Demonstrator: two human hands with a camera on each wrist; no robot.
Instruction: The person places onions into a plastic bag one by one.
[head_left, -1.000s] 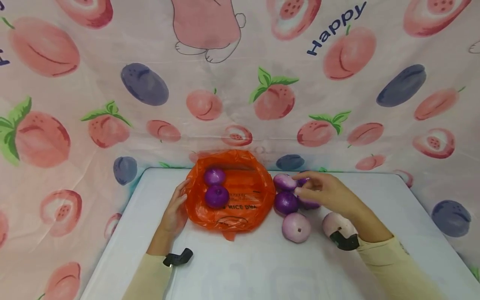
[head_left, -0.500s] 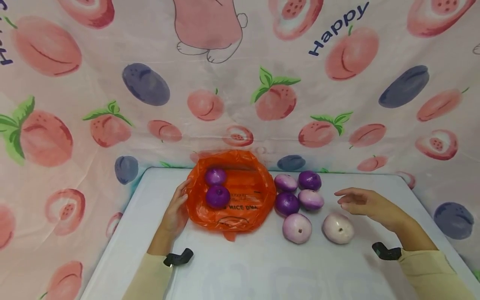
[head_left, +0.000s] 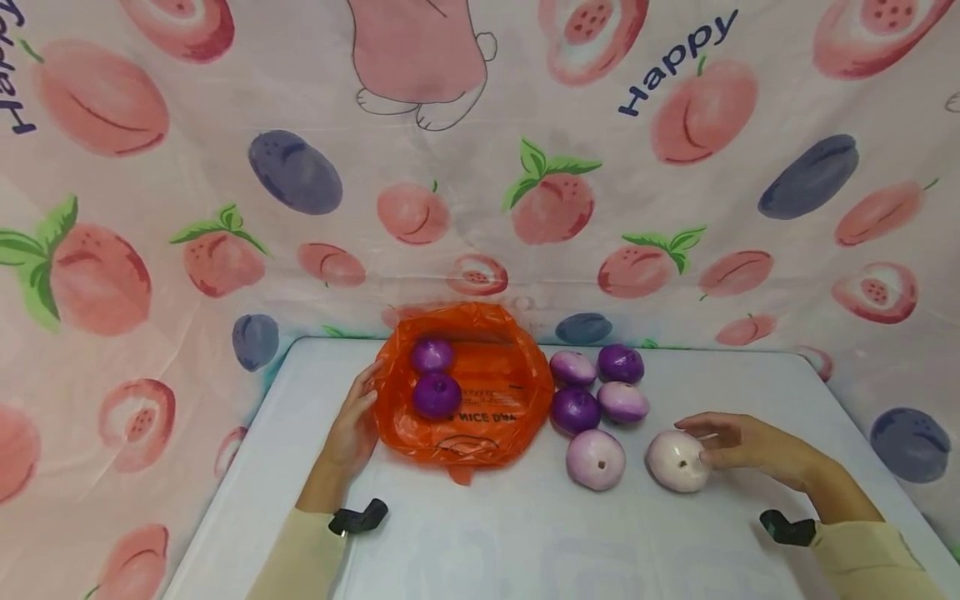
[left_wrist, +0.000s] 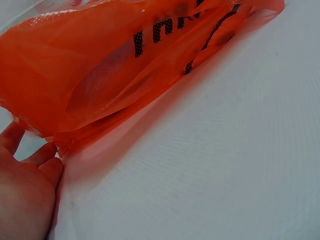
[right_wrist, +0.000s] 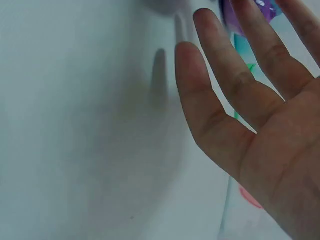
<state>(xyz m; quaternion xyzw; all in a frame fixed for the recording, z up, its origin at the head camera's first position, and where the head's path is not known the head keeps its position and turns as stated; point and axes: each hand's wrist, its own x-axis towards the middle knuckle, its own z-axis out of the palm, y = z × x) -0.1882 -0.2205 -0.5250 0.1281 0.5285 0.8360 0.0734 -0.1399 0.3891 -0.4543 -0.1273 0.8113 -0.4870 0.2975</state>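
We see the left hand [head_left: 351, 433] against the left side of the orange bag [head_left: 487, 362], its fingers fairly straight and touching the plastic rather than clamped on it. The bag stands with its mouth toward us near the far edge of the white table [head_left: 600, 550], and two purple onions [head_left: 437, 396] sit inside it, toward its left.

The right hand [head_left: 757, 450] is beside the white onion [head_left: 677, 461], its fingers apart and holding nothing; we cannot tell whether the fingertips touch it. Left of that onion lies a pale onion [head_left: 596, 459], and behind this one we count four more close together – two dark onions [head_left: 575, 410] and two lighter onions [head_left: 623, 402] – just right of the bag.

Both arms wear cream sleeves [head_left: 303, 554], with a black device [head_left: 358, 517] at each wrist. Behind the table we see a pink cloth [head_left: 472, 162] printed with fruit.
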